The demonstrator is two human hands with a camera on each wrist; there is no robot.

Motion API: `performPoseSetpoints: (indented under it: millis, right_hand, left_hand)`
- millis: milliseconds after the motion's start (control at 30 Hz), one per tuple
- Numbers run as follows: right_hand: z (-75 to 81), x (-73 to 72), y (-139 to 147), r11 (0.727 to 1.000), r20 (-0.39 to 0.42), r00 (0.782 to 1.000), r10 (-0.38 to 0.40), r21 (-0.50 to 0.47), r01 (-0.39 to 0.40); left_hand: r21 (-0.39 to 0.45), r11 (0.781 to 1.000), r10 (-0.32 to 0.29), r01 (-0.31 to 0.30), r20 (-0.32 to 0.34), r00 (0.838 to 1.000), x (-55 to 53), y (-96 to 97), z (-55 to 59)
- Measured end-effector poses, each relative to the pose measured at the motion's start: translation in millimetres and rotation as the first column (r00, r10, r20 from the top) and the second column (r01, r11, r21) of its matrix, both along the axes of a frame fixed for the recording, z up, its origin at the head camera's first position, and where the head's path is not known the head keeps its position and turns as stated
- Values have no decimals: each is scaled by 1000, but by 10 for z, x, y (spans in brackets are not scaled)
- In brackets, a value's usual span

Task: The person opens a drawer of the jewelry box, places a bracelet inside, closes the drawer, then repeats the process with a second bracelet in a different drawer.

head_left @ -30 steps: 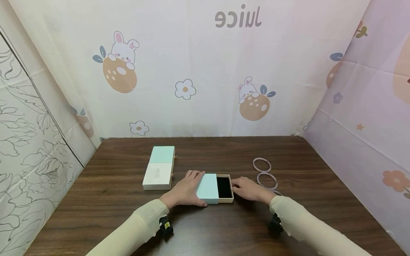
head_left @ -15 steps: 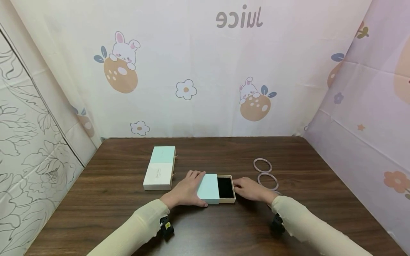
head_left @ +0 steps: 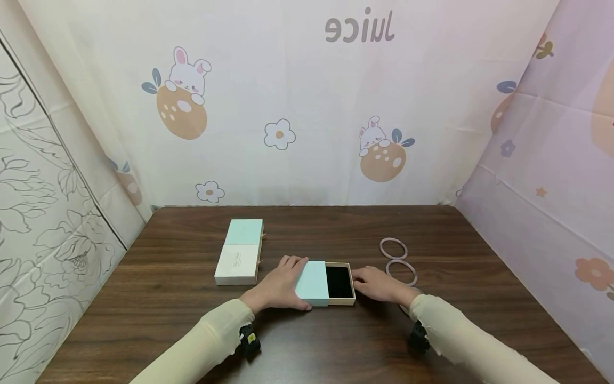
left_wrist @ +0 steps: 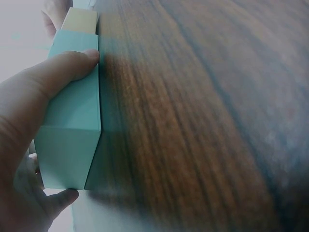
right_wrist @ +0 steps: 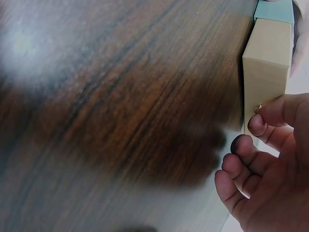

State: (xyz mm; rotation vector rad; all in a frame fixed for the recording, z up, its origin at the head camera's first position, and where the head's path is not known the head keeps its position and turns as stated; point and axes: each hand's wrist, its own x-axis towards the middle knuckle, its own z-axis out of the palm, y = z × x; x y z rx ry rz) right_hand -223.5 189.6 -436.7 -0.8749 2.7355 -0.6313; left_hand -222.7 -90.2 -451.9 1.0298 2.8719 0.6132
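On the table lies a mint-green drawer box, its cream inner tray slid partly out to the right. Black padding lines the tray. My left hand grips the mint sleeve from the left; the left wrist view has its thumb along the near side. At the tray's right end, my right hand pinches a small pull tab between thumb and index finger, the other fingers loosely bent. Beside that hand are two pale purple rings, with a third ring partly hidden under the right wrist.
To the left, a mint box and a white box stand end to end, small tabs sticking out on their right sides. The dark wooden table reaches back to a printed curtain.
The tray has slid a little farther right out of the sleeve, with my right hand moving along with it. My left hand stays on the sleeve.
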Motion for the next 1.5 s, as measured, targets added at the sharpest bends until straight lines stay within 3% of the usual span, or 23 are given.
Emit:
performPoseSetpoints:
  millis: [500, 933, 1500]
  right_hand:
    - [24, 23, 30, 1000, -17, 1000, 21, -22, -22]
    - [40, 33, 64, 999, 20, 1000, 9, -35, -8]
    - [32, -5, 148, 997, -18, 998, 60, -57, -61]
  left_hand:
    - [4, 1000, -12, 12, -11, 1000, -5, -5, -2]
    - [7, 1000, -14, 14, -16, 1000, 4, -6, 10]
    - [4, 1000, -10, 10, -11, 1000, -13, 0, -10]
